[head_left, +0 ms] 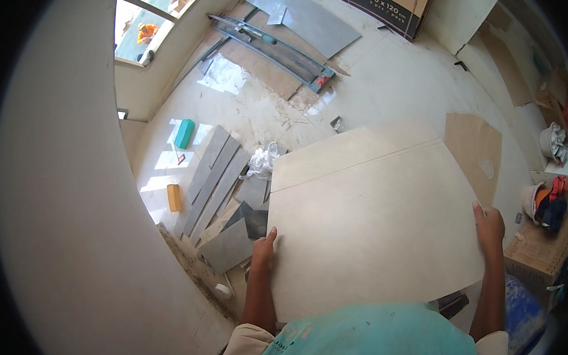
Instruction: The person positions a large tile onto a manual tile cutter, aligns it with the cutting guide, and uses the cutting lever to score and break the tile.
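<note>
A large beige floor tile (372, 214) is held up in front of my body, tilted, its near edge by my turquoise shirt. Thin straight lines cross its far part. On the left edge my left hand (264, 248) is closed, the thumb on the face and the fingers mostly out of sight behind. My right hand (489, 228) grips the right edge in the same way, arm nearly straight. Whatever lies under the tile is mostly hidden.
A manual tile cutter (271, 51) lies on the floor ahead, beside a large grey tile (305, 18). To the left are grey tile strips (210, 180), a white plastic bag (261, 161), and teal (185, 134) and orange (174, 198) blocks. A cardboard box (540, 252) stands right.
</note>
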The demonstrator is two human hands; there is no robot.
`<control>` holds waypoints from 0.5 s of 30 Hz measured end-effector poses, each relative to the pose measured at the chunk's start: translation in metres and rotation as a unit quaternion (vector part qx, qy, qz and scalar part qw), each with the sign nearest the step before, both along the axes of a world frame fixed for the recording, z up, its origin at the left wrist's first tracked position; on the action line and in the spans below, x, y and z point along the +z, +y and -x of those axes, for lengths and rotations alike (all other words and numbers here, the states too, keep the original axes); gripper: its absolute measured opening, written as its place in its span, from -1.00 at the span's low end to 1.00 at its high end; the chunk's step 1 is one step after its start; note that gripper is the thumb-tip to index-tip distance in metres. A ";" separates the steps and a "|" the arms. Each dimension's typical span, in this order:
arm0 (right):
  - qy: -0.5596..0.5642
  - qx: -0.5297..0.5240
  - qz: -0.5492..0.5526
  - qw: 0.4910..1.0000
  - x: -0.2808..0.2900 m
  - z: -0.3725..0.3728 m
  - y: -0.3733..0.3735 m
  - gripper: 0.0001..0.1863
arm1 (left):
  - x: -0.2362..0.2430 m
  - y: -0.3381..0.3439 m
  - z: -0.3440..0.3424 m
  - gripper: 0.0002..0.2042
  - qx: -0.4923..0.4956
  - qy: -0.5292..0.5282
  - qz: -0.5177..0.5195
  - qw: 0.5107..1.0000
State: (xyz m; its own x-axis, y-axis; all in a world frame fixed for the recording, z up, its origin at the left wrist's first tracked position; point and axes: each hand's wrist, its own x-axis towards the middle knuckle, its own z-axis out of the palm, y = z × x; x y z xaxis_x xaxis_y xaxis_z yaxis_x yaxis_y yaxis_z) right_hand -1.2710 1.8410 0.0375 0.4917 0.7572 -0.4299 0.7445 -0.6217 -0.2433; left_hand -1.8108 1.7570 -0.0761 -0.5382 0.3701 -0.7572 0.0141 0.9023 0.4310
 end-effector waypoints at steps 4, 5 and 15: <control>-0.035 0.033 0.020 0.999 -0.016 0.049 0.118 -0.41 | 0.002 0.071 0.021 -0.51 0.050 0.015 -0.010 0.999; -0.027 0.041 0.018 0.999 -0.020 0.066 0.148 -0.41 | -0.004 0.087 0.032 -0.51 0.075 0.018 -0.020 0.997; -0.008 0.095 0.018 0.995 -0.057 0.219 0.362 -0.44 | -0.016 0.247 0.179 -0.50 0.122 0.015 0.015 0.992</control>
